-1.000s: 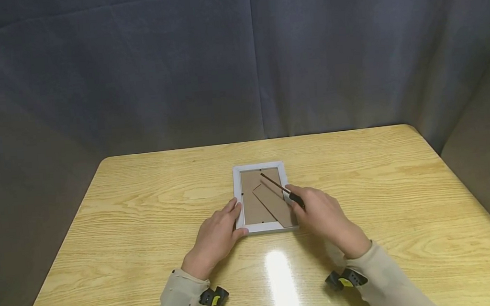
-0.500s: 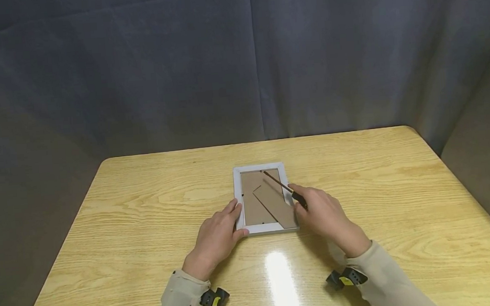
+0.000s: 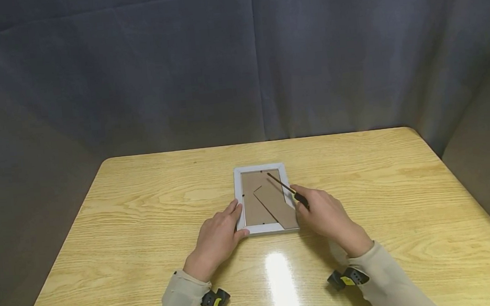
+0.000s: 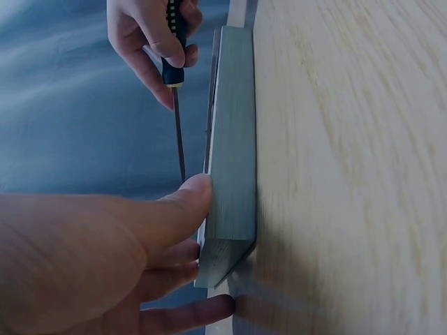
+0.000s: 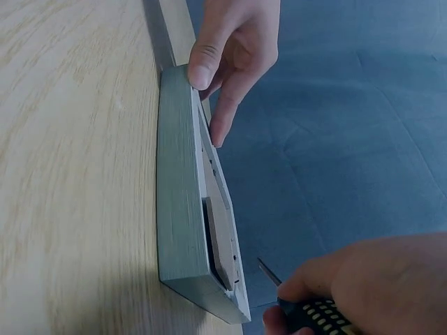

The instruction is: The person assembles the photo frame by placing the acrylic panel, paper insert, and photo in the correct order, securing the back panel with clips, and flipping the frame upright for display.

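Note:
A white picture frame [image 3: 263, 229] lies face down on the wooden table, its brown backing board [image 3: 251, 210] and slanted stand leg [image 3: 275, 206] upward. Small dark tabs show along the inner edge. My left hand [image 3: 217, 234] holds the frame's near left corner, thumb on the near edge and fingers along the left side. In my right hand [image 3: 325, 211] is a screwdriver [image 3: 301, 199] with a black, yellow-dotted handle. Its thin shaft slants over the backing toward the top edge; in the left wrist view the shaft [image 4: 178, 129] stands apart from the frame [image 4: 234, 132].
The wood-grain table [image 3: 145, 199] spreads around the frame, with a bright glare [image 3: 281, 284] near its front. A dark grey curtain [image 3: 178, 72] hangs behind and at the sides. Each sleeved wrist carries a black strap.
The screwdriver tip has shifted slightly to the right over the backing, with my right hand moving a little the same way. My left hand and the frame stay almost in place.

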{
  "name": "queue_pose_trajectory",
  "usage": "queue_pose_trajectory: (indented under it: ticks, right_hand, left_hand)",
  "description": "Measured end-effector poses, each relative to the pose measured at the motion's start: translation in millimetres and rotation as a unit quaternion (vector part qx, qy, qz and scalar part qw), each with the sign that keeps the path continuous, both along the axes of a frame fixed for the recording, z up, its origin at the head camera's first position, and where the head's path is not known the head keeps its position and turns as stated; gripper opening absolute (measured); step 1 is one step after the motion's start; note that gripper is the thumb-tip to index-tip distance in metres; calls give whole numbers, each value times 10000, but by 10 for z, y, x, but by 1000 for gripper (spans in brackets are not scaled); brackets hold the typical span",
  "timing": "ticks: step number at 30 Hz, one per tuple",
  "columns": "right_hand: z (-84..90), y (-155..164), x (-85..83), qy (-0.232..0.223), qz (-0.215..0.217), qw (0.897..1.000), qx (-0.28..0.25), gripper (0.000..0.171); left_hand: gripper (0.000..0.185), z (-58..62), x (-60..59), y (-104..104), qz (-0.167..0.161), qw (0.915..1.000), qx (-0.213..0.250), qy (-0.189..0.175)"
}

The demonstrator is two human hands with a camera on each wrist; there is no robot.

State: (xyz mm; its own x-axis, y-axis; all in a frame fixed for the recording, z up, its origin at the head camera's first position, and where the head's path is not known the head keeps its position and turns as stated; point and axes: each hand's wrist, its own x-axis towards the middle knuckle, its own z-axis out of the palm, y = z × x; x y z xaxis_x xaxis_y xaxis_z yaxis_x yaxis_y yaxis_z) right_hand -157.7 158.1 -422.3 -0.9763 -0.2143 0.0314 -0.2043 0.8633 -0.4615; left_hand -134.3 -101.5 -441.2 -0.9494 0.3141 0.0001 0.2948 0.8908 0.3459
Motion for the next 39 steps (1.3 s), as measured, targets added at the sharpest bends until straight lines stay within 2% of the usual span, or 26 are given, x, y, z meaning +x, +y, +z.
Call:
queue_pose_trajectory:
  ticks: [17, 30, 39]
  right_hand:
    - [24, 13, 8, -45, 116, 9998, -128, 48]
    - [16, -24, 32, -203, 280, 9991, -239, 45]
    - [41, -51, 59, -349, 336, 9986, -223, 46]
  left_hand:
    - [66, -10, -5, -21, 315, 9990, -160, 282]
    - [66, -1, -28, -37, 544, 9982, -187, 150]
    - [67, -23, -34, -51, 613, 9978, -97, 238]
